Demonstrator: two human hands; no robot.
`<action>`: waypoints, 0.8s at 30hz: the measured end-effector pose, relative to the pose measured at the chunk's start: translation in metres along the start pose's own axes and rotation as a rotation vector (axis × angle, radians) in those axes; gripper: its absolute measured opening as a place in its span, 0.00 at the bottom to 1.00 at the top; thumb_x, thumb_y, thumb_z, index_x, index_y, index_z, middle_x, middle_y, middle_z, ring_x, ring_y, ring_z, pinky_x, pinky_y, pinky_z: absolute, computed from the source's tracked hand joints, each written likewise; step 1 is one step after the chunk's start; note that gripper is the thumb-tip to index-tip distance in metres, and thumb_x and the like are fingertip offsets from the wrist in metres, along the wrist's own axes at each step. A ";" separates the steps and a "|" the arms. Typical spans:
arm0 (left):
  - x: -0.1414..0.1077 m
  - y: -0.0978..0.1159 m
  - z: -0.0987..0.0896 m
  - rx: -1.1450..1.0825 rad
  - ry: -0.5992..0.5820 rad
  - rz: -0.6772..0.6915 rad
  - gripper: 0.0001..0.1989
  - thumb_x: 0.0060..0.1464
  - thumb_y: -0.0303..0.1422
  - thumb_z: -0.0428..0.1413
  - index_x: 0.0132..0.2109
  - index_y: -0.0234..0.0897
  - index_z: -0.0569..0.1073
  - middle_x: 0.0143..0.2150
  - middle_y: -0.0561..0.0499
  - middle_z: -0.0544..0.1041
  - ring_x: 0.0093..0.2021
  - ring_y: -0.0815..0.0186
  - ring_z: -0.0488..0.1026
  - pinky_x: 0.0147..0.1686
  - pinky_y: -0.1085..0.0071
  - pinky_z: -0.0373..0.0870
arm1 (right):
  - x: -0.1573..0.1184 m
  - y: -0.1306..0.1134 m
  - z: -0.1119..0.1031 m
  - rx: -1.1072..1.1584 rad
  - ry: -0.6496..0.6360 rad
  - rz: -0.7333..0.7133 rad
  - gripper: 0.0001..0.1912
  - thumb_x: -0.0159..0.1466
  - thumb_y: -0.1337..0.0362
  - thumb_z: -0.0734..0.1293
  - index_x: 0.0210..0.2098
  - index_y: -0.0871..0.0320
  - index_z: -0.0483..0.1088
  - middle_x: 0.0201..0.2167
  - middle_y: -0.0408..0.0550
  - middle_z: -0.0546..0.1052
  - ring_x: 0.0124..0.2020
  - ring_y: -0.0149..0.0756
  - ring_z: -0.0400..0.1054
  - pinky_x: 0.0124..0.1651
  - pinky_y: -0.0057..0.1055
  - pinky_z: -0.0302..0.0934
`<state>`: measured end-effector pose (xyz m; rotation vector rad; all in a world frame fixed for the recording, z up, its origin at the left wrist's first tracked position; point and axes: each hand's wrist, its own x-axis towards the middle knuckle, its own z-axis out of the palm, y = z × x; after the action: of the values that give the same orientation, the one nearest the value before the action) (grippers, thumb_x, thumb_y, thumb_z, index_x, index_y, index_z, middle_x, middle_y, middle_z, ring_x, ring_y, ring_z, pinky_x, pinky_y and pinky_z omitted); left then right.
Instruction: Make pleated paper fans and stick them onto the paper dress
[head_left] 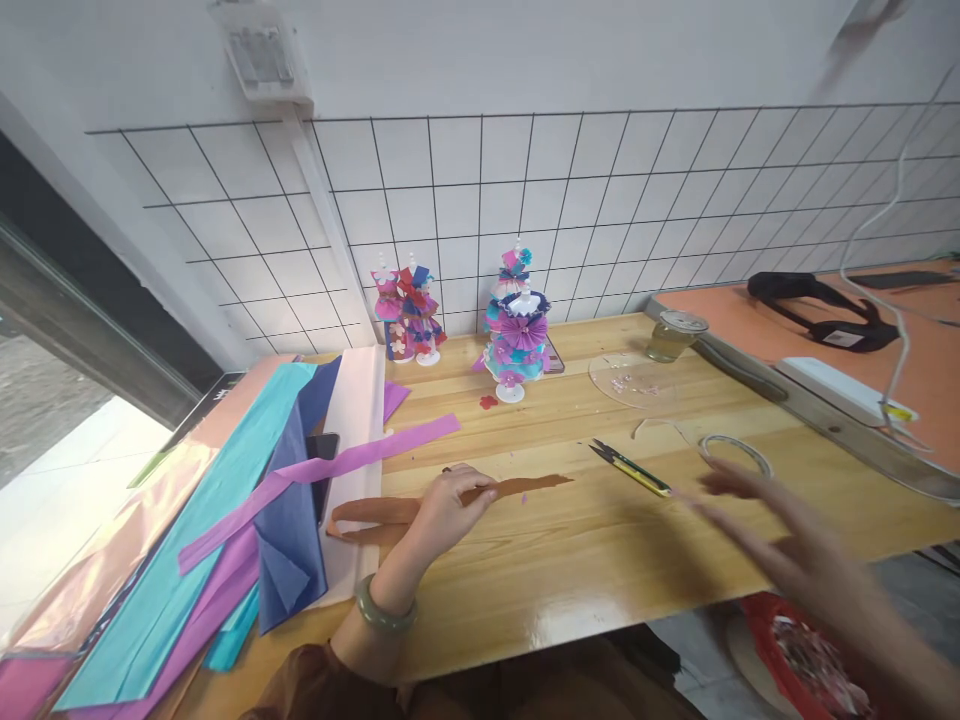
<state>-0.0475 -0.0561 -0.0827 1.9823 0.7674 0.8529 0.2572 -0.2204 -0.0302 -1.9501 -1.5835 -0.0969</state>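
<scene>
My left hand [455,503] is clamped on the brown strip [529,486], pinched between thumb and fingers; the strip lies over the table [555,590], its far end ragged, its other end looped back onto the pale sheet [358,410]. My right hand [780,530] is motion-blurred, fingers apart, nothing visible in its grip. The yellow-handled snips [630,468] lie between the hands; the tape ring [736,453] sits just beyond the right fingers. Farther out: a clear dish [630,382] holding small pieces, a glass jar [675,336], and miniature dress stands [516,340] with ruffled, pleated layers. On the left side, the purple strip [390,443] crosses the folded blue sheet [289,530] and partly covers the phone [322,470]. Long, creased turquoise sheets [202,520] lie beside them.
</scene>
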 end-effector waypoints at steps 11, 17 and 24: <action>-0.003 -0.004 0.005 0.302 -0.144 0.091 0.10 0.55 0.31 0.49 0.39 0.41 0.74 0.33 0.52 0.76 0.37 0.67 0.69 0.39 0.70 0.63 | 0.032 -0.105 0.085 0.399 -0.391 -0.320 0.11 0.64 0.63 0.55 0.40 0.49 0.67 0.33 0.47 0.73 0.35 0.38 0.69 0.37 0.35 0.64; -0.001 -0.012 -0.008 0.354 -0.147 0.014 0.10 0.54 0.30 0.49 0.40 0.40 0.74 0.37 0.52 0.76 0.40 0.66 0.69 0.42 0.70 0.63 | 0.043 -0.075 0.072 0.419 -0.344 -0.111 0.10 0.62 0.58 0.58 0.34 0.51 0.70 0.31 0.49 0.74 0.33 0.40 0.68 0.35 0.35 0.63; 0.001 -0.019 -0.020 0.426 -0.179 -0.068 0.11 0.54 0.33 0.49 0.41 0.41 0.75 0.40 0.53 0.77 0.41 0.64 0.70 0.43 0.69 0.64 | 0.042 -0.020 0.055 0.397 -0.308 0.069 0.15 0.60 0.54 0.59 0.35 0.56 0.71 0.31 0.49 0.76 0.29 0.35 0.68 0.32 0.30 0.63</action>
<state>-0.0662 -0.0370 -0.0900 2.3504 0.9638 0.4889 0.2338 -0.1549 -0.0489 -1.7572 -1.5743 0.5305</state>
